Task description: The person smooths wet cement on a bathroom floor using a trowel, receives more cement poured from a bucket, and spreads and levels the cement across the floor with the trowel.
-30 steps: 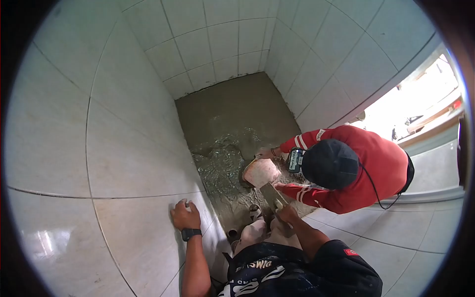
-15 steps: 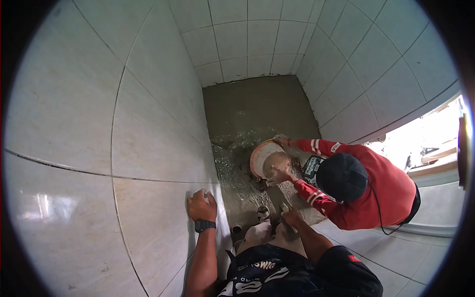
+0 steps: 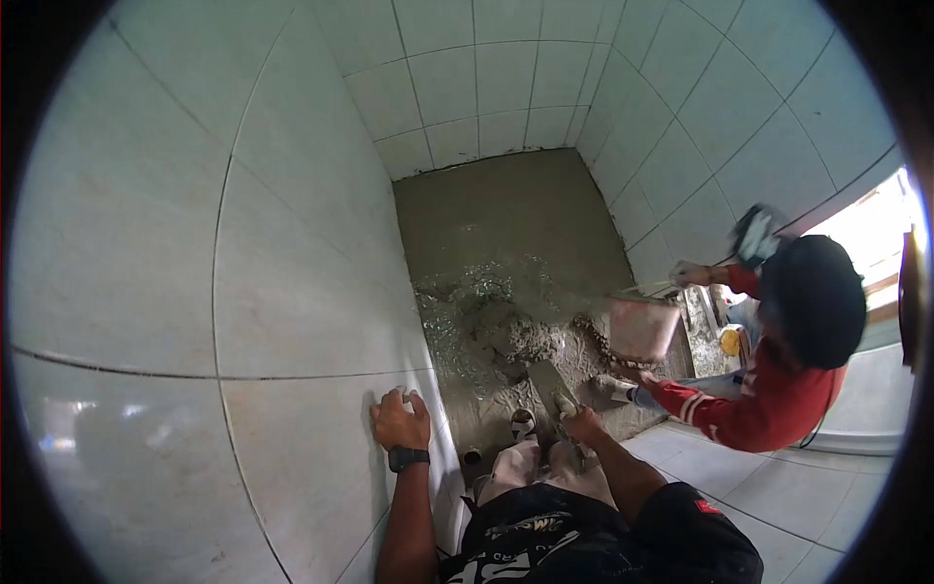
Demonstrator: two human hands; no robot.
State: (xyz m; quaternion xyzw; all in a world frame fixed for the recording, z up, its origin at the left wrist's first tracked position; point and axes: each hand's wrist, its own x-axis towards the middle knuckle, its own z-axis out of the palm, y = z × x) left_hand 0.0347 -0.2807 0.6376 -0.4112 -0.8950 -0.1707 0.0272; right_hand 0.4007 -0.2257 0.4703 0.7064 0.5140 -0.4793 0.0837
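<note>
My right hand [image 3: 581, 426] is closed round the handle of a flat trowel [image 3: 547, 378]. The trowel's blade lies low over the wet mortar, close to my feet. My left hand [image 3: 398, 421], with a dark watch on the wrist, rests against the tiled wall [image 3: 302, 428] at the left. Its fingers are curled, and a small pale patch shows at the fingertips; what it is I cannot make out. Ahead of the trowel lies a lumpy heap of mortar [image 3: 525, 339]. To its right a co-worker in a red top [image 3: 778, 399] holds a tilted bucket [image 3: 642, 331] in both hands.
Smooth grey mortar [image 3: 506, 214] covers the floor at the back, up to the tiled walls. A dark round hole [image 3: 473, 456] is beside my left foot. Floor tiles [image 3: 739, 477] lie at the right, and a bright opening [image 3: 866, 234] is behind the co-worker.
The co-worker has moved right and drawn the bucket back from the middle of the floor. A heap of mortar now shows where it was. My hands stay nearly in place.
</note>
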